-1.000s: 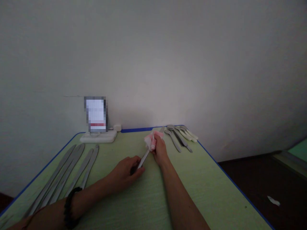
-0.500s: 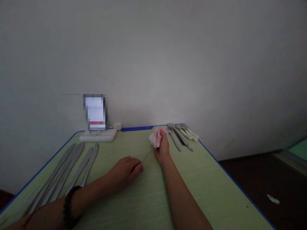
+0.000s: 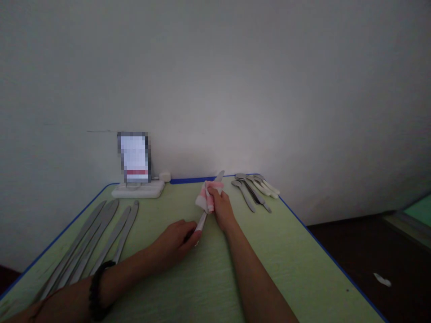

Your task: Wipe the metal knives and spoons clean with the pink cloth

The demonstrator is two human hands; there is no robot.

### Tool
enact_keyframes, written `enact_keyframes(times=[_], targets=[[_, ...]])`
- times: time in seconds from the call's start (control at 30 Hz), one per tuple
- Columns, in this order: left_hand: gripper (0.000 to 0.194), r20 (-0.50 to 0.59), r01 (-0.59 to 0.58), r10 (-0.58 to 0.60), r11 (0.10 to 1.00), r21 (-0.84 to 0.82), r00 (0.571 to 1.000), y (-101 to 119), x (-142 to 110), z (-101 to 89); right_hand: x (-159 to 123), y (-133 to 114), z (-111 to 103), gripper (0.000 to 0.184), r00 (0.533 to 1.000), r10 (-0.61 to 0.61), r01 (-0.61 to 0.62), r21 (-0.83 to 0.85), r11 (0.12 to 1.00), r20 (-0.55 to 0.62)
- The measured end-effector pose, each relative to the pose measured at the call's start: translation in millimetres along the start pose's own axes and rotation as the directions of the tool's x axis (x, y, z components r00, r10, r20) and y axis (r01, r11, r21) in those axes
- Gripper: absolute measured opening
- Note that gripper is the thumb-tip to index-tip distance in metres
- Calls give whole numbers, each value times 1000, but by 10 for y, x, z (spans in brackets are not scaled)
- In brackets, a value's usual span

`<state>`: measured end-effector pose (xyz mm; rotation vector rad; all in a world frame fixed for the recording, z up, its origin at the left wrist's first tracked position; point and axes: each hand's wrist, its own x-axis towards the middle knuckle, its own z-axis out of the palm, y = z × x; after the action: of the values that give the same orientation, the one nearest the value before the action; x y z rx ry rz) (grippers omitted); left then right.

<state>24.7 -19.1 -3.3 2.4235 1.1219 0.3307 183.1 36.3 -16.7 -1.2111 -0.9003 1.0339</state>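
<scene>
A table knife [image 3: 202, 221] slants up and away over the middle of the table. Its handle end is gripped by my left hand [image 3: 178, 237], fingers closed round it. My right hand [image 3: 222, 206] pinches a pink and white cloth [image 3: 204, 199] folded about the blade. The blade's rounded tip shows beyond the cloth; the part inside it is hidden. To the right of my right hand lie several spoons [image 3: 244, 194], some with pale handles [image 3: 261, 188]. Several table knives [image 3: 90, 237] lie side by side at the left, partly covered by my left forearm.
A device with a blurred screen [image 3: 136, 157] stands on a white base [image 3: 138, 190] at the back left, with a small white plug-like block [image 3: 164, 176] beside it. The green table [image 3: 269, 269] has a blue edge and meets a wall. A white scrap [image 3: 382, 280] lies on the floor.
The cloth and my right hand shifted right, then came back left and nearer along the blade, baring its tip. The knife turned from edge-on to showing its flat side. My left hand keeps its place.
</scene>
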Motion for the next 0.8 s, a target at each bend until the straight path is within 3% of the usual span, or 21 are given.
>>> enact_keyframes(times=[0.13, 0.23, 0.4, 0.5, 0.6, 0.8], targets=[[32, 0, -23, 23, 1000, 14, 1000, -4, 7, -4, 18, 19, 8, 30, 996, 86, -81, 224, 971, -12], [28, 7, -90, 90, 996, 5, 996, -6, -20, -19, 31, 7, 3, 28, 988, 153, -125, 449, 884, -25], [20, 78, -253, 259, 964, -76, 963, 32, -95, -70, 22, -76, -41, 20, 992, 124, -95, 647, 757, 0], [18, 75, -282, 287, 957, -71, 955, 41, -103, -63, 10, -117, -57, 17, 996, 94, -75, 673, 736, 8], [18, 33, -231, 232, 972, -39, 972, 30, -73, -26, 15, -113, -41, 16, 995, 98, -93, 644, 760, 27], [20, -111, -118, 124, 991, 61, 986, -2, 14, 10, 58, 53, 27, 18, 998, 60, -59, 420, 905, 9]])
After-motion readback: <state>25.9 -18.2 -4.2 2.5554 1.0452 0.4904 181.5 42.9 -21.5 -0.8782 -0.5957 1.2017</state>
